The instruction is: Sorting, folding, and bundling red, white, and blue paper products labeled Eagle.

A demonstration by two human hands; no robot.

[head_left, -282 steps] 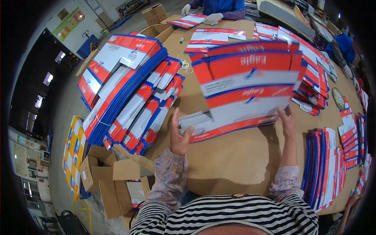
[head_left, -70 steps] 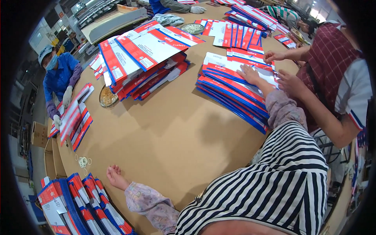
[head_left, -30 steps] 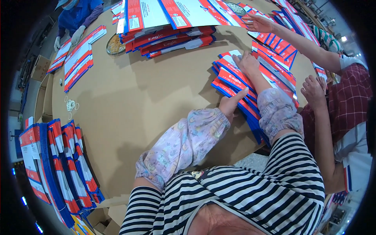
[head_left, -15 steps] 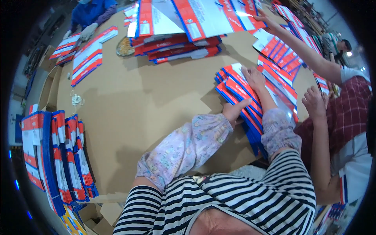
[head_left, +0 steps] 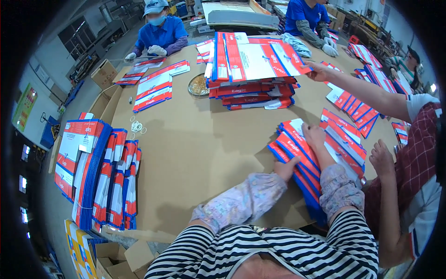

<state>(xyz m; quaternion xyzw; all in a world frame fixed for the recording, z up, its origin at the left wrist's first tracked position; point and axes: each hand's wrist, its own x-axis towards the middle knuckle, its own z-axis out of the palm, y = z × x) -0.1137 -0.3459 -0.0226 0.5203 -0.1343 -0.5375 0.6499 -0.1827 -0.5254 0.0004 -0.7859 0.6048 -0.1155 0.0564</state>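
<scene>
Behind the bare fingers (head_left: 308,131) are pale lilac, printed oversleeves (head_left: 244,199), loose and wrinkled; farther back is a black-and-white striped shirt (head_left: 302,247).

Shows a pale cloth (head_left: 298,45) at the far edge of the table (head_left: 195,149), an open cardboard box (head_left: 137,256) beyond its near-left corner.

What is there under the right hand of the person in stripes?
A fanned pile of flattened red, white and blue cartons. The left hand touches its edge. The surface directly beneath the right hand is covered.
</scene>
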